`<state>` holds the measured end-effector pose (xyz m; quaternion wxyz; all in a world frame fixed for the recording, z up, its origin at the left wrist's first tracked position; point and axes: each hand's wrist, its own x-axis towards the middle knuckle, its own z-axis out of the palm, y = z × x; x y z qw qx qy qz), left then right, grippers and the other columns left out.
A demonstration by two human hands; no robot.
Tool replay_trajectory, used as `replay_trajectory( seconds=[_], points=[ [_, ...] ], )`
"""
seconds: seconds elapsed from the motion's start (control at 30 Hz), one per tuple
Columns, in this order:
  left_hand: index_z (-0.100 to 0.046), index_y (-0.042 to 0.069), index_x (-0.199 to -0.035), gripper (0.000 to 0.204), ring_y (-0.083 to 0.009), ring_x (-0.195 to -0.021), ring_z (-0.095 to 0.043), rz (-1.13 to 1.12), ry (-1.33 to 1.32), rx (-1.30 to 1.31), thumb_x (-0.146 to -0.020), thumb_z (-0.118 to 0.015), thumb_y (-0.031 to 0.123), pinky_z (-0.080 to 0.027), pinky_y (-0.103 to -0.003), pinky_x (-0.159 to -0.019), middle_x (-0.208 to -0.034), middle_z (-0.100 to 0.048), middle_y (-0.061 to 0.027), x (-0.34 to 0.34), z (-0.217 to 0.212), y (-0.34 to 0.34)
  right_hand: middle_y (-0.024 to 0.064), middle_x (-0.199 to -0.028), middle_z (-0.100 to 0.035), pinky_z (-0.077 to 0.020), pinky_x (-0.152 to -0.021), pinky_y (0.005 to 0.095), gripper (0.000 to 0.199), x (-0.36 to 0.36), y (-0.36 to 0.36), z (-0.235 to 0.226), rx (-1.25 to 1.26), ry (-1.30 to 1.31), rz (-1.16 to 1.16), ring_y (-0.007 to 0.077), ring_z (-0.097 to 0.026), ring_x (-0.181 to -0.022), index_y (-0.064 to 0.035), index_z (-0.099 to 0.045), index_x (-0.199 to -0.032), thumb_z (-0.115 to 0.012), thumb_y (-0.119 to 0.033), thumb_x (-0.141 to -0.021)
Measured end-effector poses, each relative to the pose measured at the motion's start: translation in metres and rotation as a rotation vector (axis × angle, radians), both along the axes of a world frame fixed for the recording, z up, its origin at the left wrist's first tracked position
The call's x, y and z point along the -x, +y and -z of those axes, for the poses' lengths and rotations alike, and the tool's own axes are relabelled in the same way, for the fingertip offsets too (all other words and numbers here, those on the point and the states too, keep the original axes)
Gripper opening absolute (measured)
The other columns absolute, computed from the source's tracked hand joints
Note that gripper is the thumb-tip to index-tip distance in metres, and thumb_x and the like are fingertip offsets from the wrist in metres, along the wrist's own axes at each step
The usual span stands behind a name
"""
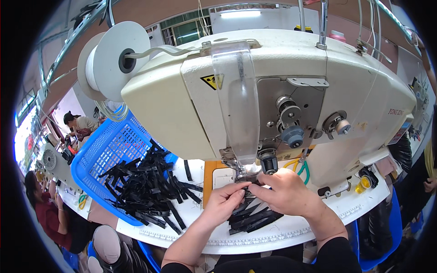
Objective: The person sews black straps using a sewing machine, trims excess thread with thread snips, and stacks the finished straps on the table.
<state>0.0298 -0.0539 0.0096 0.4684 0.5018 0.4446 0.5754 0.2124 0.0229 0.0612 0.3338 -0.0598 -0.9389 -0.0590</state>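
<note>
My left hand (pixel 224 200) and my right hand (pixel 287 193) meet just in front of the presser foot (pixel 246 172) of a large cream sewing machine (pixel 282 52). The thumb and fingers of each are pinched together. Between the fingertips a small dark edge shows, probably a black strip, but the fingers hide most of it. Below my hands lies a bunch of black strips (pixel 255 222) on the white table. Left of the machine bed, a tangled heap of black strips (pixel 148 184) spills out of a blue plastic basket (pixel 116 139) onto the tabletop.
Scissors (pixel 301 164) with yellow and green handles lie behind my right hand. A small yellow container (pixel 363 184) stands at the right. A white spool (pixel 116 59) hangs at the machine's upper left. A ruler tape (pixel 282 237) follows the table's front edge. Other people sit at the left.
</note>
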Motion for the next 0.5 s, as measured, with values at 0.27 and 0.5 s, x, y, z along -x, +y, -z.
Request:
replay_trajectory(
  seconds=[0.27, 0.5],
  points=[
    [-0.057, -0.003, -0.088, 0.009, -0.0097, -0.058, -0.052, -0.073, -0.143, -0.092, -0.082, -0.06, 0.004, -0.043, -0.02, -0.055, -0.073, -0.059, -0.0062, 0.02, -0.012, 0.032, 0.0032, -0.067, -0.051, -0.0433, -0.049, 0.0325, 0.015, 0.013, 0.03, 0.014, 0.036, 0.233, 0.006, 0.02, -0.054, -0.055, -0.0091, -0.057, -0.078, -0.065, -0.012, -0.065],
    [-0.058, -0.002, -0.085, 0.005, -0.01, -0.058, -0.052, -0.083, -0.24, 0.006, -0.083, -0.056, 0.002, -0.042, -0.022, -0.054, -0.07, -0.058, -0.0058, 0.023, -0.016, 0.042, 0.005, -0.071, -0.062, -0.048, -0.051, 0.0303, 0.04, 0.011, 0.042, 0.018, 0.11, 0.216, 0.082, 0.0219, -0.061, -0.058, -0.0123, -0.064, -0.095, -0.071, -0.005, -0.057]
  ],
)
